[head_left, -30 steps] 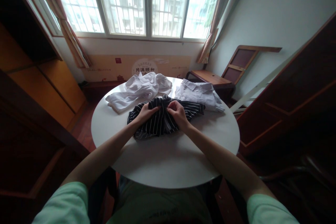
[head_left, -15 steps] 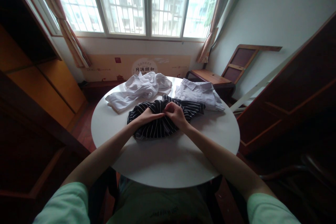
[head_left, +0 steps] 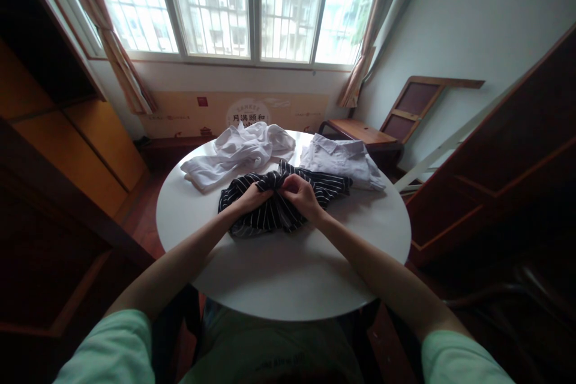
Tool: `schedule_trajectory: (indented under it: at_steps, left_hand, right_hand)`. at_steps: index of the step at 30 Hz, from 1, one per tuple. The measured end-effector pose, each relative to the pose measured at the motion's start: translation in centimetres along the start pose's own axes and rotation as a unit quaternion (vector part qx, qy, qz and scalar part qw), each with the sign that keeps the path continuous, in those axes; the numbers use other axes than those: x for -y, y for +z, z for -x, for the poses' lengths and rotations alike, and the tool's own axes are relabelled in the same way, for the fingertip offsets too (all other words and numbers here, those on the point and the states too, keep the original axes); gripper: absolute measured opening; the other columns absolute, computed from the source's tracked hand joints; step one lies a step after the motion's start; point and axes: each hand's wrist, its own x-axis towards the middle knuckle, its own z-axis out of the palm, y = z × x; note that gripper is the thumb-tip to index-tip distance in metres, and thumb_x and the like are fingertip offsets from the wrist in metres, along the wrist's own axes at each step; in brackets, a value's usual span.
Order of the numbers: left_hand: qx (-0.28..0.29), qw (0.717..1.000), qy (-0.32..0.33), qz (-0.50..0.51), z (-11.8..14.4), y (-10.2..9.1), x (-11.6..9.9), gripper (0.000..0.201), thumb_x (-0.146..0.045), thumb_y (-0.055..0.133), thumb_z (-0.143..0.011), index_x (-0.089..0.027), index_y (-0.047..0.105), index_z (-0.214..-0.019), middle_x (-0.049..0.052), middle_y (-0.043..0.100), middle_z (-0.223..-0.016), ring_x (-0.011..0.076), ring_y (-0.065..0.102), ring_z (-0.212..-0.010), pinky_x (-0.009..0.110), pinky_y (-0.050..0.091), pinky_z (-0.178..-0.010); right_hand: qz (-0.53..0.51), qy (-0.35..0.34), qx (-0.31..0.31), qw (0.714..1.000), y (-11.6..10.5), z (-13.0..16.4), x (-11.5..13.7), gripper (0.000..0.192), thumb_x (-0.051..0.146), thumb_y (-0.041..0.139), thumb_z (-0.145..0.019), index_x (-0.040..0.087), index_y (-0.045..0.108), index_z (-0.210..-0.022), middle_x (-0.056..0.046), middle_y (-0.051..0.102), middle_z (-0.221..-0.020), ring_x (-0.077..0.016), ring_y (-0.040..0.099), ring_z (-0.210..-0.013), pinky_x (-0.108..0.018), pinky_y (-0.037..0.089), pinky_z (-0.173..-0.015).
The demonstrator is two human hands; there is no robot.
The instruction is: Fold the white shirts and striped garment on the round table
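A black garment with white stripes (head_left: pixel 263 216) lies bunched near the middle of the round white table (head_left: pixel 288 282). My left hand (head_left: pixel 254 198) is closed on its gathered cloth from the left. From the right, my right hand (head_left: pixel 300 193) pinches the same cloth, close to the left fingertips. Folds hide what exactly sits between the fingers. Behind the garment on the left is a crumpled white garment (head_left: pixel 245 150). A white collared shirt (head_left: pixel 337 159), folded, lies behind on the right, touching or nearly touching the striped cloth.
A wooden chair (head_left: pixel 364 132) stands beyond the table at the back right. Wooden cabinets (head_left: pixel 90 150) are on the left, and a dark wooden door-like panel (head_left: pixel 490 168) leans in from the right. A barred window (head_left: pixel 252 6) with curtains spans the far wall.
The fingers have shifted slightly on the striped cloth, and its front part is drawn into a tighter gather between the hands. The white garments have stayed put.
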Motion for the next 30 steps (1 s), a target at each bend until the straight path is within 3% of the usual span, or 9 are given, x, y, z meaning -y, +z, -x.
schedule_trajectory:
  at_steps: [4,14,30]
  left_hand:
    - [-0.012,1.0,0.0,0.006,-0.19,0.17,0.42,0.01,-0.021,0.054,-0.064,-0.015,0.059,-0.069,0.001,0.064,-0.072,0.0194,0.057,-0.076,0.038,0.047,-0.08]
    - [0.031,0.999,0.03,0.02,0.59,0.66,0.13,0.026,-0.031,0.064,-0.063,-0.014,0.064,-0.083,0.004,0.067,-0.084,0.0197,0.058,-0.082,0.036,0.048,-0.081]
    - [0.039,0.998,0.026,0.047,0.22,0.6,0.58,0.035,-0.04,0.067,-0.064,-0.015,0.066,-0.087,0.003,0.068,-0.087,0.0206,0.058,-0.085,0.04,0.046,-0.086]
  right_hand:
    - [0.014,-0.005,-0.001,1.0,0.03,0.13,0.16,0.012,0.023,0.06,-0.064,0.019,0.051,-0.071,0.003,0.054,-0.067,-0.0116,0.051,-0.061,-0.026,0.042,-0.061]
    - [0.026,-0.017,-0.023,0.999,-0.48,-0.17,0.03,0.012,0.024,0.062,-0.065,0.02,0.052,-0.071,0.002,0.056,-0.067,-0.0122,0.051,-0.061,-0.026,0.042,-0.059]
    - [0.03,-0.018,-0.034,0.999,-0.44,-0.15,0.48,0.015,0.027,0.065,-0.063,0.019,0.053,-0.069,0.001,0.057,-0.067,-0.0125,0.053,-0.062,-0.027,0.043,-0.06]
